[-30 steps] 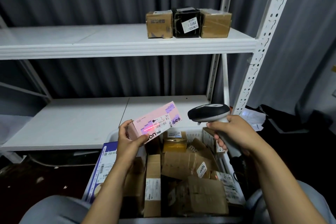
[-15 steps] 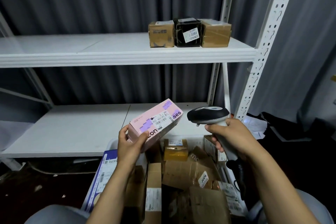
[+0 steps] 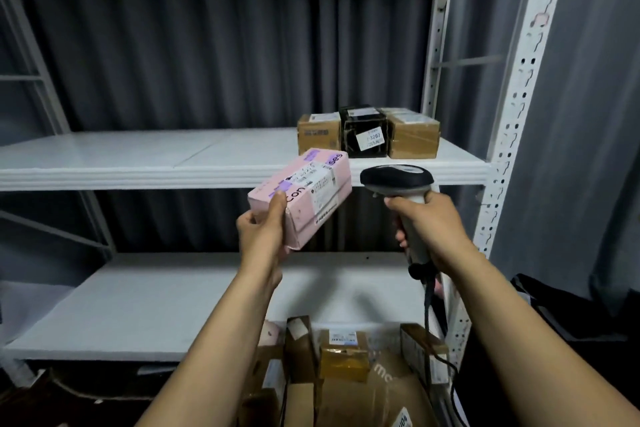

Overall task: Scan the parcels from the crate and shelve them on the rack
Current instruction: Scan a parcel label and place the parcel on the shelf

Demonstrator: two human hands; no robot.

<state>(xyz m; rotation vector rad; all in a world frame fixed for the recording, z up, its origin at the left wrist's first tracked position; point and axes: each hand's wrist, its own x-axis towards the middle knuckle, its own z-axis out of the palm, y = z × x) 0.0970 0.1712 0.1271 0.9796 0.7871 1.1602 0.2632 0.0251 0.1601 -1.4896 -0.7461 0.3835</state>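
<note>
My left hand (image 3: 260, 236) gripped the pink parcel (image 3: 308, 194) by the shelf (image 3: 138, 175) front edge, ready for shelving; my right hand (image 3: 431, 222) clasped the scanner (image 3: 394, 177).

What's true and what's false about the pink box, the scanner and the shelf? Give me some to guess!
1. The left hand holds the pink box. True.
2. The right hand holds nothing. False: it grips the scanner.
3. Three parcels stand side by side on the shelf. True.
4. The pink box lies flat on the shelf. False: it is held tilted in the air, in front of the shelf.
</note>
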